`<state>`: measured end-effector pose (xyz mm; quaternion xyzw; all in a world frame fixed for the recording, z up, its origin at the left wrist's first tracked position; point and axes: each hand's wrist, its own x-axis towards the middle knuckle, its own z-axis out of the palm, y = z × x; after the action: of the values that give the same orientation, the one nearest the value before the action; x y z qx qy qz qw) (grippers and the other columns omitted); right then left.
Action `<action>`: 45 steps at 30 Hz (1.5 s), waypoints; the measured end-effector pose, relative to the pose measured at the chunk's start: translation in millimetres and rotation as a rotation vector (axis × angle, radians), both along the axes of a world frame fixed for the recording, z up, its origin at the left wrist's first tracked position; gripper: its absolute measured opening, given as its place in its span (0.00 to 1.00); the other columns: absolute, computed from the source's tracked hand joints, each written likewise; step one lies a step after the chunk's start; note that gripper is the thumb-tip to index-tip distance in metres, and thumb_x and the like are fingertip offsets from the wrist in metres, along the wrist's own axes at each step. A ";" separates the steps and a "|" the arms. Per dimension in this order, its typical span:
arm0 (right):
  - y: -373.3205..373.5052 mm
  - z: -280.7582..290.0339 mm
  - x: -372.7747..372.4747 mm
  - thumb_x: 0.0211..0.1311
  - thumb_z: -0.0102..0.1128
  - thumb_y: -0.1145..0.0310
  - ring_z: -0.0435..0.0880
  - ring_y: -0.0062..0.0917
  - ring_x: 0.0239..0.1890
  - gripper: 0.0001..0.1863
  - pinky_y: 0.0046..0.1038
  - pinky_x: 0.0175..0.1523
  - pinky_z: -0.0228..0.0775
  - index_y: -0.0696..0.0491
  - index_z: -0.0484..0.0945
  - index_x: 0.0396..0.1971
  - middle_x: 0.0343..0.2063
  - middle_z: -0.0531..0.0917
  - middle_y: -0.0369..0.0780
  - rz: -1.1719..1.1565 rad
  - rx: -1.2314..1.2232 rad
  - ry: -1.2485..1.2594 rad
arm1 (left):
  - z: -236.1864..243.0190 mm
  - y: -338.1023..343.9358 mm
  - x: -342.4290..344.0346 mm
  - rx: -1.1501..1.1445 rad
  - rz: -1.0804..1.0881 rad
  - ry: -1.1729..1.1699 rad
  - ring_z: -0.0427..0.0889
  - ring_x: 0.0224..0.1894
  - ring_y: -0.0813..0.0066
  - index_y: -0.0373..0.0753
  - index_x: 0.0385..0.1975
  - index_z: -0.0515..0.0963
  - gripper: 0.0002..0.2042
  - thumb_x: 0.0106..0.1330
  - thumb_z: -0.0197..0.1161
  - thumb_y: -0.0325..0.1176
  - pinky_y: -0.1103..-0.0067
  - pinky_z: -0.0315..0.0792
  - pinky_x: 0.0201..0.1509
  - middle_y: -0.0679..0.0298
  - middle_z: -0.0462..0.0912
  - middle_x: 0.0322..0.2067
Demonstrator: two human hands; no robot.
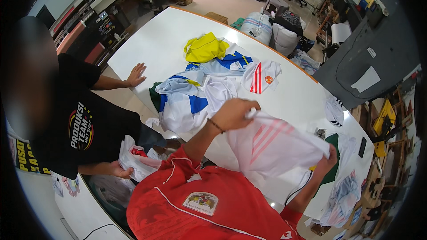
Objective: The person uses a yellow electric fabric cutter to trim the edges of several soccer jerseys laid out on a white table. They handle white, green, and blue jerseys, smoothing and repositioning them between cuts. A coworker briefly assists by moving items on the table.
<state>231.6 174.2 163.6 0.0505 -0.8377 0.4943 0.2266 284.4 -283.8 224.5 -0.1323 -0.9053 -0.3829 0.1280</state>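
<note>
My left hand (238,113), with a dark bracelet at the wrist, pinches the upper left edge of a thin white garment piece (278,153). My right hand (328,160) grips its lower right corner, so the cloth is spread between them above the table. Pale red stripes show on the cloth, perhaps through it from the other side. Beyond it lies a white piece with red stripes and a crest (262,78). A heap of white and blue garments (189,102) is left of my left hand. Dark green cloth (331,173) lies partly hidden beside my right hand.
The long white table (155,31) carries a yellow garment (205,48) and a black phone (362,147). At the left a co-worker in a black shirt (84,124) leans one hand on it and holds white and red cloth (138,160). Stuffed sacks (258,27) stand beyond.
</note>
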 end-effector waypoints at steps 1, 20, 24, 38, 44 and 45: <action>-0.6 11.4 -7.3 0.69 0.58 0.77 0.84 0.22 0.43 0.13 0.26 0.53 0.77 0.63 0.85 0.49 0.40 0.88 0.39 -0.027 0.018 0.002 | -2.7 -6.2 -12.2 -0.013 0.059 0.005 0.88 0.40 0.51 0.46 0.46 0.83 0.16 0.57 0.72 0.34 0.61 0.80 0.43 0.57 0.87 0.36; 75.3 30.5 45.3 0.56 0.61 0.70 0.86 0.32 0.47 0.19 0.33 0.53 0.78 0.62 0.87 0.47 0.41 0.86 0.42 -0.056 0.267 0.094 | 8.6 -46.3 17.8 0.216 0.290 0.389 0.83 0.57 0.52 0.37 0.49 0.87 0.31 0.43 0.51 0.12 0.66 0.77 0.64 0.54 0.88 0.52; 23.7 -28.9 74.2 0.40 0.57 0.88 0.80 0.42 0.53 0.33 0.37 0.64 0.70 0.53 0.89 0.50 0.44 0.81 0.45 -0.098 0.497 -0.030 | -90.7 -48.8 31.5 0.049 0.352 0.181 0.81 0.62 0.53 0.42 0.49 0.88 0.30 0.46 0.55 0.12 0.64 0.75 0.65 0.57 0.87 0.55; -34.4 -127.0 79.8 0.61 0.70 0.72 0.70 0.50 0.68 0.31 0.47 0.74 0.62 0.55 0.75 0.67 0.64 0.75 0.52 -0.015 0.401 -0.305 | -199.2 -84.8 -0.1 0.021 0.420 -0.086 0.90 0.44 0.59 0.42 0.47 0.89 0.13 0.63 0.70 0.31 0.68 0.82 0.51 0.57 0.91 0.43; -53.5 -139.9 75.5 0.68 0.66 0.58 0.69 0.49 0.69 0.35 0.48 0.76 0.55 0.58 0.69 0.71 0.65 0.75 0.51 -0.050 0.622 -0.356 | -191.0 -149.8 -113.0 0.036 0.787 -0.044 0.89 0.47 0.55 0.42 0.50 0.88 0.16 0.61 0.73 0.37 0.67 0.82 0.52 0.50 0.89 0.47; -52.5 -144.3 77.0 0.69 0.66 0.56 0.68 0.48 0.69 0.36 0.49 0.76 0.53 0.58 0.69 0.71 0.65 0.75 0.51 -0.081 0.652 -0.360 | -197.6 -159.2 -129.2 -0.060 0.804 0.029 0.89 0.44 0.54 0.42 0.50 0.88 0.17 0.61 0.72 0.36 0.66 0.82 0.52 0.47 0.88 0.48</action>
<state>308.5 121.7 19.3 -0.0008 -0.9789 0.1932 0.0672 155.2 -443.0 26.8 0.2235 -0.8937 -0.2736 0.2764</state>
